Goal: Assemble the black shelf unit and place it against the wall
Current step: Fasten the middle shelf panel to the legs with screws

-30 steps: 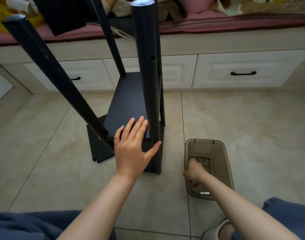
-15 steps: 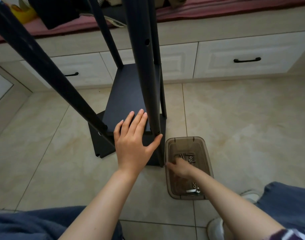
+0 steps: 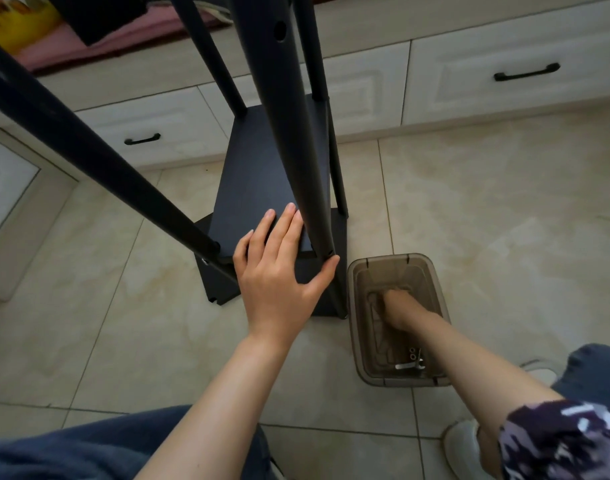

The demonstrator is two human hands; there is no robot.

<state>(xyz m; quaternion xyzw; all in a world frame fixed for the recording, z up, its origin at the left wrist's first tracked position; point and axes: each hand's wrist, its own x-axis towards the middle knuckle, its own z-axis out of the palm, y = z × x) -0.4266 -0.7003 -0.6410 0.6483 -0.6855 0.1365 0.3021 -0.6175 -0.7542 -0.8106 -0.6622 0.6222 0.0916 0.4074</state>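
Note:
The black shelf unit (image 3: 262,174) stands on the tiled floor with several black poles (image 3: 282,109) rising toward me. My left hand (image 3: 279,271) lies flat on the near edge of a black shelf board, fingers straight, its thumb against the base of the near right pole. My right hand (image 3: 397,306) reaches down inside a translucent brown plastic box (image 3: 359,327) to the right of the shelf. Its fingers are hidden in the box, so what they touch is unclear. Small metal nuts and a hex key (image 3: 412,363) lie at the box's near end.
White cabinet drawers (image 3: 504,81) with black handles run along the back, under a bench with pink cushions. My knees in blue trousers sit at the bottom edge. A light shoe (image 3: 466,448) is at the lower right. Beige tile floor (image 3: 504,220) lies to the right.
My right hand has moved deeper toward the far end of the box. The view has tilted down and closer. My left hand has stayed on the shelf board.

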